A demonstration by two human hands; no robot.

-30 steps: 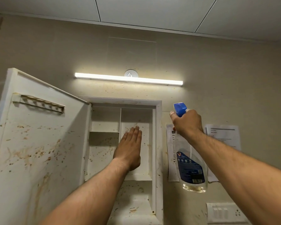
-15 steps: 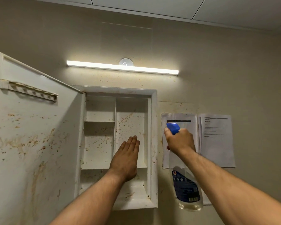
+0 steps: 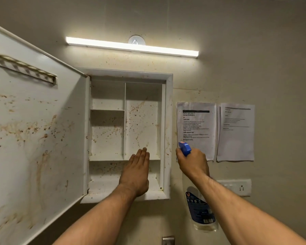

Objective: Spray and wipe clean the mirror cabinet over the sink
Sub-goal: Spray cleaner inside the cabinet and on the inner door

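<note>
While both arms reach upward in the head view, the left hand point(image 3: 136, 174) is held flat before the lower shelves of the mirror cabinet point(image 3: 168, 121), its fingers point(image 3: 141, 154) straight and together; contact cannot be told. The right hand point(image 3: 193, 163) has its fingers clamped round the neck of the spray bottle point(image 3: 198, 209), just right of the cabinet frame. The stained door point(image 3: 33, 138) stands open at left. A light bar point(image 3: 131, 46) glows above, and papers point(image 3: 196, 128) hang on the wall.

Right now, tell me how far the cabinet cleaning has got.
Done: the cabinet door is open. In hand: the right hand grips the spray bottle; the left hand is flat before the shelves. Left: brown stains cover door and shelves; nothing looks wiped.
</note>
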